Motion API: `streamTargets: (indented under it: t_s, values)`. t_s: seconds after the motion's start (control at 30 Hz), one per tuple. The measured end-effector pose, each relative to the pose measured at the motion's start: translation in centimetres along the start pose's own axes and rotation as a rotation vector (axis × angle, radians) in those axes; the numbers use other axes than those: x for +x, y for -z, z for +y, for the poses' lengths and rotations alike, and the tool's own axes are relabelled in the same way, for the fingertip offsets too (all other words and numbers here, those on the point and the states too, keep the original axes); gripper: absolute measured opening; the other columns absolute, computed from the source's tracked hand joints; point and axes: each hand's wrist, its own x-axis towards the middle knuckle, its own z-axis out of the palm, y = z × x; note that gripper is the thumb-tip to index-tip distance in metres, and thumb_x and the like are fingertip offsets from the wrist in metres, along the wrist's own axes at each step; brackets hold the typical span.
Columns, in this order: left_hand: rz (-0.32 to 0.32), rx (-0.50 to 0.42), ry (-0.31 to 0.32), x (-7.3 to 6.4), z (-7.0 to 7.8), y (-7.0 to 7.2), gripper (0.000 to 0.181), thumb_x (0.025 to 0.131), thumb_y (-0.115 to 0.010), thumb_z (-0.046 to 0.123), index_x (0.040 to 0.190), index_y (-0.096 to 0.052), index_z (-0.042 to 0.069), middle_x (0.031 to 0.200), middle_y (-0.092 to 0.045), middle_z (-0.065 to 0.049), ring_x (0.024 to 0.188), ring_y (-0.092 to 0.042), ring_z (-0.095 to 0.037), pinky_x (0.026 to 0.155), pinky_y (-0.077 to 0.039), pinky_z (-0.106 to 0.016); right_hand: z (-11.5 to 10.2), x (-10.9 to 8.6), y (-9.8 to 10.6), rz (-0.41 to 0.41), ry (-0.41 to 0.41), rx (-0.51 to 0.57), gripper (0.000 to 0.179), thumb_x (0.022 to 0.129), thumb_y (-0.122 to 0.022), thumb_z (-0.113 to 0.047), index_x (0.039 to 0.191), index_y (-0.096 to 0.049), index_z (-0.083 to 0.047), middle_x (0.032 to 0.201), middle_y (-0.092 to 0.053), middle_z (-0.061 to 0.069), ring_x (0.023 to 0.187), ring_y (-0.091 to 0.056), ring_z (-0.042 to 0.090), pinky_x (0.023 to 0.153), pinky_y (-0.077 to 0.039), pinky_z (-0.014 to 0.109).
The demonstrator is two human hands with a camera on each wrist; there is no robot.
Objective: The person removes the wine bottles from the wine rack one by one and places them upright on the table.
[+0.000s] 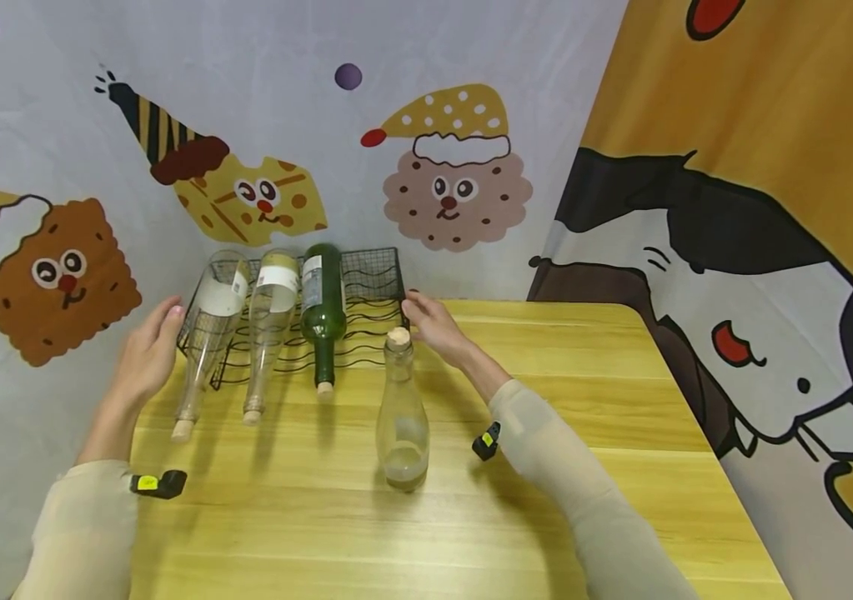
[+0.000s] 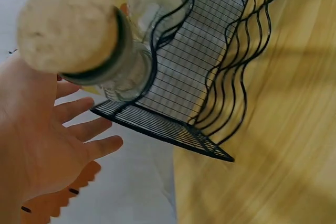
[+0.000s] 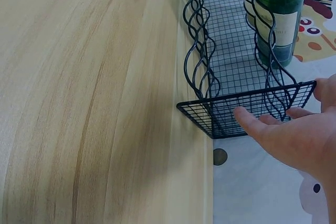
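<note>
A black wire wine rack (image 1: 372, 275) stands at the back of the table. Three corked bottles lie in it, necks toward me: a clear bottle (image 1: 222, 293) at the left, another clear bottle (image 1: 268, 321) beside it, then a green bottle (image 1: 323, 317). My left hand (image 1: 147, 354) is at the rack's left end, its fingers extended near the mesh end panel (image 2: 157, 129). At the opposite end is my right hand (image 1: 435, 329), with loosely extended fingers (image 3: 252, 121) along the outside of the mesh and the thumb by the top corner. Neither hand holds a bottle.
A clear corked bottle (image 1: 403, 425) with some liquid at its bottom stands upright on the wooden table (image 1: 306, 517), in front of the rack's right end. Behind the table hangs a cloth (image 1: 276, 83) printed with cartoon figures.
</note>
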Motion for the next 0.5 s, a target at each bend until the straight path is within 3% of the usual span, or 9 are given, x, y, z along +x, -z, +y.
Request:
streamTargets:
  t_s: [0.23, 0.5]
  values:
    - [-0.064, -0.078, 0.074, 0.1, -1.3, -0.4, 0.075, 0.123, -0.013, 0.056, 0.183, -0.010, 0.012, 0.187, -0.008, -0.031, 0.169, -0.010, -0.067, 0.134, -0.013, -0.087, 0.1, 0.0, -0.1, 0.007, 0.009, 0.009, 0.068, 0.124, -0.043, -0.040, 0.182, -0.023, -0.010, 0.185, -0.031, 0.018, 0.173, -0.033, 0.037, 0.134, -0.049, 0.060]
    - [-0.138, -0.208, 0.141, 0.4, -1.7, -0.9, 0.076, 0.121, -0.009, 0.056, 0.183, 0.000, 0.014, 0.190, 0.007, -0.021, 0.174, 0.002, -0.054, 0.130, -0.029, -0.083, 0.1, 0.0, -0.2, 0.012, 0.004, -0.004, 0.067, 0.125, -0.042, -0.042, 0.181, -0.024, -0.010, 0.184, -0.033, 0.018, 0.173, -0.034, 0.037, 0.134, -0.049, 0.059]
